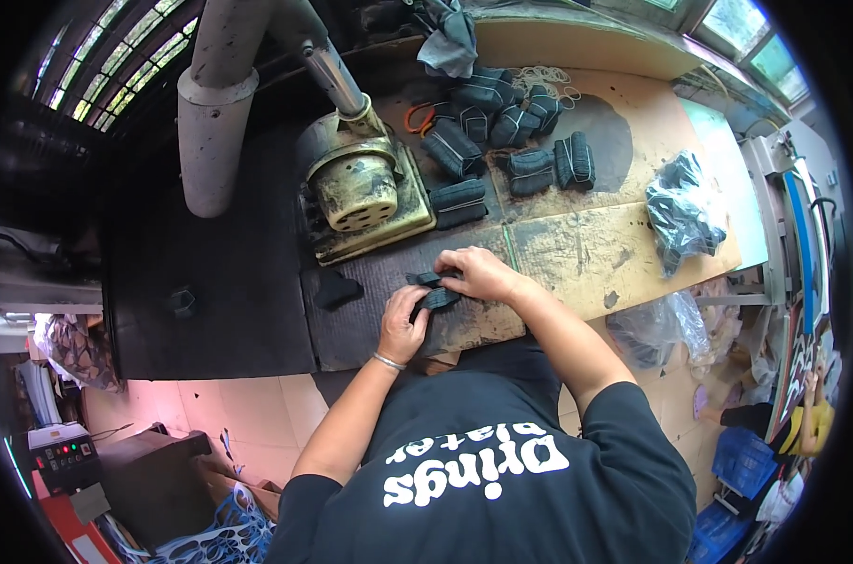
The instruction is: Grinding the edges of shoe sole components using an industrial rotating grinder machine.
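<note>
My left hand [403, 322], with a band on its wrist, has its fingers closed on the near edge of a small stack of dark flat pieces [440, 299]. From the other side, my right hand [479, 274] pinches the stack's upper part. The material is too dark to make out. A loose dark piece [336, 289] lies left of my hands on the blackened cardboard [379, 329]. Beyond them are several dark bundles tied with pale string, among them one bundle [458, 203] beside the machine and another bundle [574, 161] farther right.
A worn yellowish machine [356, 193] stands left of the bundles, under a thick grey pipe [218, 141]. Orange-handled scissors [419, 118] and loose pale string [547, 83] lie at the back. A clear plastic bag [687, 211] of dark pieces sits at right. Another person [810, 418] is at far right.
</note>
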Demonstrator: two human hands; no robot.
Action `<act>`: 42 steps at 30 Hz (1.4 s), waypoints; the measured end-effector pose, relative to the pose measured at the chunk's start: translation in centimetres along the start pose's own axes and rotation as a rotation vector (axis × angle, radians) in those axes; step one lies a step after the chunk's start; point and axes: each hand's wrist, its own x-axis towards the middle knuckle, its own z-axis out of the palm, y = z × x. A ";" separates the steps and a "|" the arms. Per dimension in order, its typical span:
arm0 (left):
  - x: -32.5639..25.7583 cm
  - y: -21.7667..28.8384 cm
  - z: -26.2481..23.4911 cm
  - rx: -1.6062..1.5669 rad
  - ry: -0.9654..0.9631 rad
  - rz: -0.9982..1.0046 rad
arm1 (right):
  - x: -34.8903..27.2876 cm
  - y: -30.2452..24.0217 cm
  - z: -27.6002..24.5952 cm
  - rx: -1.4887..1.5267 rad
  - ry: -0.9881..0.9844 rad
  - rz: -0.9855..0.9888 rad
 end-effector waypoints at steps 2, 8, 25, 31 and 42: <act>-0.1 0.1 0.1 -0.057 0.017 -0.073 | -0.5 -0.1 -0.2 -0.051 -0.036 0.028; 1.0 0.0 -0.2 0.110 0.043 0.069 | -1.9 -0.7 -0.5 -0.153 -0.096 -0.097; 0.3 0.0 1.9 0.354 -0.087 -0.031 | -4.2 -2.4 6.7 -0.314 0.257 0.040; 0.2 -0.2 1.6 0.372 -0.118 -0.044 | -4.4 -1.5 7.6 -0.202 0.319 0.042; 2.0 -0.9 -1.1 0.166 -0.034 0.048 | -3.8 -1.9 3.2 -0.089 0.221 0.058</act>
